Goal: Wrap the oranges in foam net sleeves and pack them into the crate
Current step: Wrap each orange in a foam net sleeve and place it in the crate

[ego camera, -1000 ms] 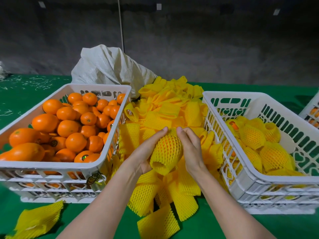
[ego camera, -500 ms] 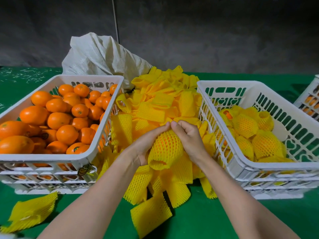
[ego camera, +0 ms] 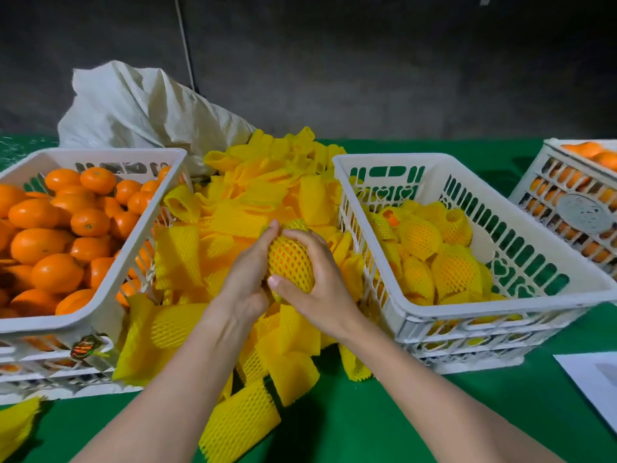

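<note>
While loose oranges (ego camera: pixel 56 272) fill the left crate (ego camera: pixel 100 152), a person's left hand (ego camera: pixel 245 282) and right hand (ego camera: pixel 320 290) clasp a netted orange (ego camera: pixel 290 262) between them, just above the heap of yellow foam sleeves (ego camera: pixel 253 202) on the green desk (ego camera: pixel 367 429). Both grips are clamped on the fruit, fingers and thumbs curled round its sleeve. Beside the heap, wrapped oranges (ego camera: pixel 454 269) lie in the right crate (ego camera: pixel 400 158), toward its far side.

Your green table (ego camera: pixel 434 412) carries a pile of foam net sleeves (ego camera: pixel 253 202) at 12 o'clock, the orange crate (ego camera: pixel 100 154) at 10 o'clock, the packing crate (ego camera: pixel 417 158) at 2 o'clock and a third crate (ego camera: pixel 574 212) at 3 o'clock. A white sack (ego camera: pixel 140 108) lies at 11 o'clock, a paper sheet (ego camera: pixel 594 375) at 4 o'clock and one loose sleeve (ego camera: pixel 16 426) at 8 o'clock.
</note>
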A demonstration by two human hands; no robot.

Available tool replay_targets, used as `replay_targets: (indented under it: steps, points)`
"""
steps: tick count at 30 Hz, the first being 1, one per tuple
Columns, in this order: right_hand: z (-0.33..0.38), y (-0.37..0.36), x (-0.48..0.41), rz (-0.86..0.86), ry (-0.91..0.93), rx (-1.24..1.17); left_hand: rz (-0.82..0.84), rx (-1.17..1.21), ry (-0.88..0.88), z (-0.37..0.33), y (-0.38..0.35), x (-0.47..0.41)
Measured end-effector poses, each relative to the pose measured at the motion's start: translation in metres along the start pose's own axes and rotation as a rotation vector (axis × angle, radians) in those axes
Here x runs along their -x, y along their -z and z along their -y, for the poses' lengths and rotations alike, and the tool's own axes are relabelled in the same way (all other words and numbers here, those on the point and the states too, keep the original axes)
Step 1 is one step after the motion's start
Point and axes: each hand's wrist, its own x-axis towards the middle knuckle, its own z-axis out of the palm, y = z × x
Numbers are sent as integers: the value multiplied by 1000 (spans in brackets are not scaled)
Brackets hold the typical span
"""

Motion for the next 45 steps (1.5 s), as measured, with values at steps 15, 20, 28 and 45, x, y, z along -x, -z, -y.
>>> replay_targets:
  steps: [15, 20, 28, 45]
  points:
    - [-37, 163, -81, -217, -166, 37, 75, -554, -565, 39, -106, -46]
    - [-98, 187, -131, -223, -405, 259, 149, -1233, -779, 59, -138, -84]
    - [-157, 151, -186, -278, -358, 533, 99, -1300, -834, 68, -136, -92]
    - [-70, 117, -156, -138, -67, 552, -89, -659, -650, 42, -88, -54]
